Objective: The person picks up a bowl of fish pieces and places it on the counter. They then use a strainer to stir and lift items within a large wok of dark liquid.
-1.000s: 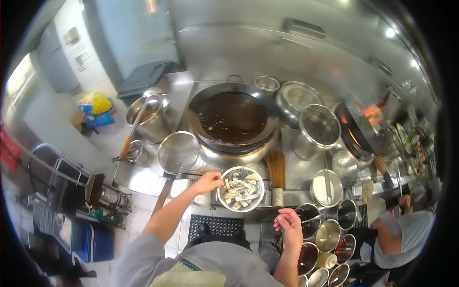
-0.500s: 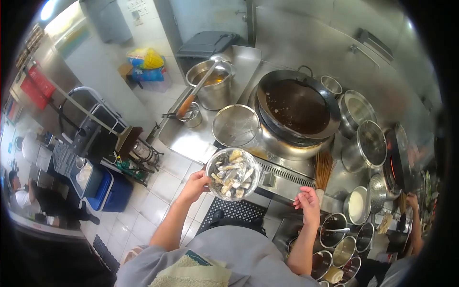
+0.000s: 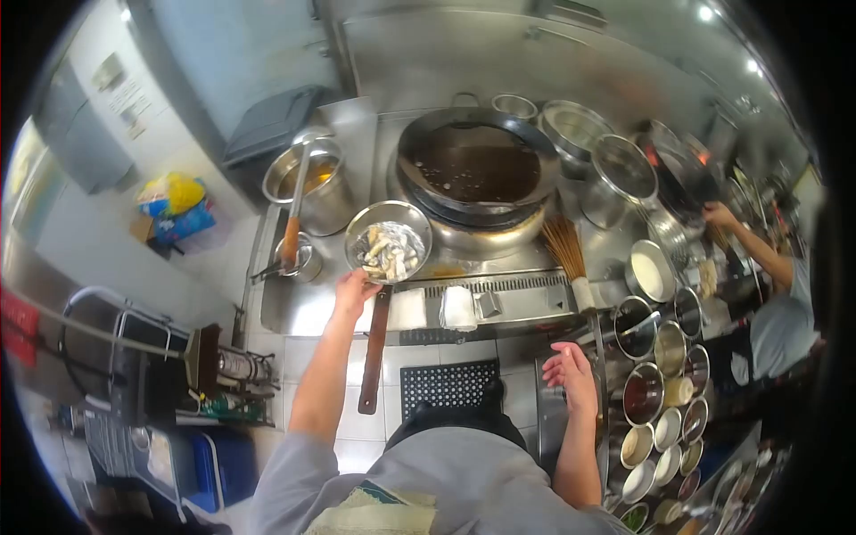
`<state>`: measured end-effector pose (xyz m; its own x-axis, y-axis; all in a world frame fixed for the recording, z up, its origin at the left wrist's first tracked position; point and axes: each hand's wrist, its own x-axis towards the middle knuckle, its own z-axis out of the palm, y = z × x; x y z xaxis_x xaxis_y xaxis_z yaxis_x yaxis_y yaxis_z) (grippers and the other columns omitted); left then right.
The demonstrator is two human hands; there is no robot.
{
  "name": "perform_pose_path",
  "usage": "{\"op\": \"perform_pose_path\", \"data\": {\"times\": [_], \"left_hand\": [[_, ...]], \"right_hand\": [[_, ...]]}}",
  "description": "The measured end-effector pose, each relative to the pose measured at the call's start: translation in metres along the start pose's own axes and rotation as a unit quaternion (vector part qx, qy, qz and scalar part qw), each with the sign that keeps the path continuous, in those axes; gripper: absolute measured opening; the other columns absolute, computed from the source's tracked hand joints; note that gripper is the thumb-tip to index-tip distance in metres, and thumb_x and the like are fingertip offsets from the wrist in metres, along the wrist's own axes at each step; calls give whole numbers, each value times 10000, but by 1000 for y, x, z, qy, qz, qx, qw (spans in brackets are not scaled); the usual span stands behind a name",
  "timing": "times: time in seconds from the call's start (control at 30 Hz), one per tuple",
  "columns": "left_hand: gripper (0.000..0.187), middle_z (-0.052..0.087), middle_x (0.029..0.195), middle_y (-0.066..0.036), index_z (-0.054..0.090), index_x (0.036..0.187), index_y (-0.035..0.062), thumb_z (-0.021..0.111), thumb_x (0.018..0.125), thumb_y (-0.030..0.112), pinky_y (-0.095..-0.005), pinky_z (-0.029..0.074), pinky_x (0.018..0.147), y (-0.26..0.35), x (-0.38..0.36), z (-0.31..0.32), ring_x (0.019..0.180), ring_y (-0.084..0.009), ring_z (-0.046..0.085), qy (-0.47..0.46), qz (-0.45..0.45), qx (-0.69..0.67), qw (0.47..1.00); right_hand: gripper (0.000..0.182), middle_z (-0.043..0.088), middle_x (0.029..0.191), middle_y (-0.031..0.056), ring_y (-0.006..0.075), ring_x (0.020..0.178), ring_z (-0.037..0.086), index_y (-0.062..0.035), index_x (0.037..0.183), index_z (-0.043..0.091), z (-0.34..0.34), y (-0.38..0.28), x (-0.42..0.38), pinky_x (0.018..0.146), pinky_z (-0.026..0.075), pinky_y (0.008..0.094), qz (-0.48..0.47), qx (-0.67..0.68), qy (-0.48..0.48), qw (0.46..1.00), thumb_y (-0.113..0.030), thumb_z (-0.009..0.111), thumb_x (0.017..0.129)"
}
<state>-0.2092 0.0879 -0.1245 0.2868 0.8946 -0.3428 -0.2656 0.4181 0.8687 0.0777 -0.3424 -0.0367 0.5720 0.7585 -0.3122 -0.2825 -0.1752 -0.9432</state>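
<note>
The change is at the left part of the worktop (image 3: 308, 303): the pale pieces (image 3: 389, 259), which were in a bowl held close to the person's front, now show inside the strainer's round rim. The strainer (image 3: 392, 212) lies near the front edge, its wooden handle (image 3: 375, 352) reaching out past that edge over the floor. Whether the bowl is inside the strainer under the pieces, or the pieces lie on the mesh itself, I cannot tell, as the rims blend. The left hand (image 3: 352, 290) has gone forward with them; its fingers are drawn in narrow at the strainer's near left rim, and what they grip, if anything, is unclear. The right hand (image 3: 571, 370) stays empty, its fingers loosely parted, off the worktop's front edge toward the right. As I judge it, the handling has shifted from the person's body to the strainer, and the left hand alone is doing it. The wok (image 3: 412, 147), holding dark liquid (image 3: 481, 165), sits behind and to the right, near the back edge, apart from the pieces.
</note>
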Motion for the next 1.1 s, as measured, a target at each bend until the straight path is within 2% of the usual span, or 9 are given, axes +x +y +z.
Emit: {"op": "perform_pose_path", "data": {"times": [0.23,0.37,0.5,0.57,0.7,0.8,0.97,1.0,1.1], "left_hand": [[186,657,1039,-175,526,1059,-11,618,901,17,-468,638,848,-31,62,13,931,-286,690,24,-11,-38,999],[376,622,1170,-188,478,1212,-17,709,940,101,-440,612,933,-40,77,-3,1040,-303,664,20,-28,-24,999],[789,545,1288,-168,409,1390,-4,797,888,465,-397,586,846,-8,0,18,1135,-243,593,84,2,170,982],[588,559,1228,-128,470,1396,18,724,968,333,-352,553,820,-3,-51,41,1053,-195,593,105,107,204,967],[364,596,1188,-101,539,1360,20,614,1012,99,-319,529,881,-10,-141,75,1042,-189,622,-76,251,245,933],[257,685,1254,-172,691,1119,23,646,866,23,-405,521,987,13,-231,159,1155,-301,659,-227,425,341,807],[479,584,1416,-211,626,1341,64,644,891,225,-542,414,1125,-20,-251,279,1335,-418,538,-486,546,349,587],[495,569,1434,-216,614,1358,61,633,909,269,-546,397,1136,-26,-235,285,1357,-415,517,-458,573,381,563],[548,540,1468,-226,587,1399,67,602,951,383,-562,360,1158,-32,-187,280,1399,-411,478,-358,589,497,527]], "right_hand": [[352,683,865,80,142,694,651,-59,1228,593,-34,38,-91,583,489,257,16,12,176,984,-372,538,1077],[355,694,878,85,140,679,649,-46,1225,595,-48,35,-96,566,486,253,4,57,210,976,-365,526,1085],[615,707,888,121,192,727,666,-31,1269,573,-66,18,-57,629,512,309,-47,163,148,974,-588,401,1074],[768,712,946,164,254,820,685,-27,1341,548,-69,5,-28,718,535,353,-78,259,37,962,-697,331,1035],[848,673,1223,277,391,1123,670,-18,1445,498,-33,-42,29,928,550,465,-66,510,-162,842,-724,317,1013],[888,579,1388,311,422,1253,603,-29,1483,462,-5,-60,70,1004,527,478,-48,535,-244,808,-755,326,989],[907,516,1479,279,406,1375,504,-24,1520,410,50,-47,113,1143,411,499,10,517,-342,785,-756,307,995],[924,489,1507,269,401,1395,482,-21,1530,392,50,-28,115,1157,394,501,5,484,-391,783,-765,313,988],[963,444,1549,259,406,1429,439,-18,1546,370,49,-34,102,1182,356,516,65,507,-305,804,-787,337,968]]}}
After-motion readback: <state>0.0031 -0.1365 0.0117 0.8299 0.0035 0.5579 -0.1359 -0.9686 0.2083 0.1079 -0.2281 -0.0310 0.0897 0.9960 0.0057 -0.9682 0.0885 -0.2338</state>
